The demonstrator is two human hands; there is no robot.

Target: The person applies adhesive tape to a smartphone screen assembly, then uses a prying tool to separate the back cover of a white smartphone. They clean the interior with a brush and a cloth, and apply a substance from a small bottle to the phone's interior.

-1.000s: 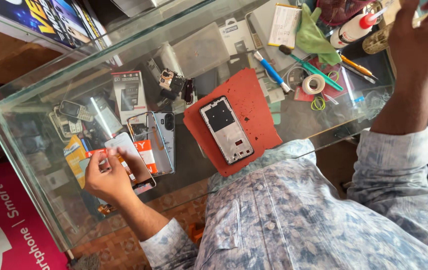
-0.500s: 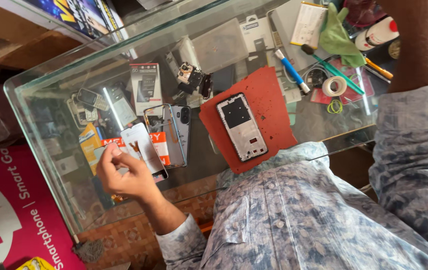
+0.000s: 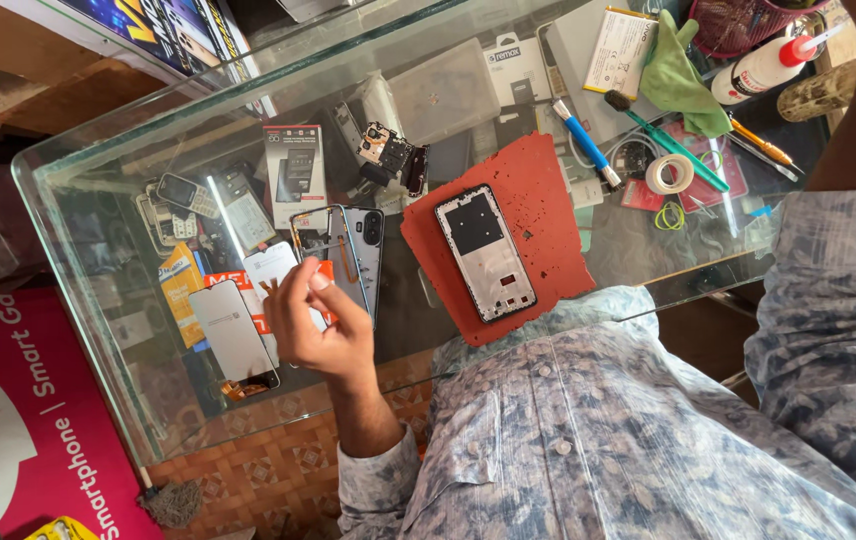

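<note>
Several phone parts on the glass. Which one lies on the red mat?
The open phone frame, black inside with a pale rim, lies alone on the red mat. The dark screen panel and the grey back cover rest directly on the glass.

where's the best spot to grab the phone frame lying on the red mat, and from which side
Grip the phone frame by its two long edges near the middle, coming straight down from above. It lies flat, open side up, on the red mat, so only those thin side rails give purchase. Its lower end reaches the mat's edge by the shirt, so that corner could probably be lifted first.
</note>
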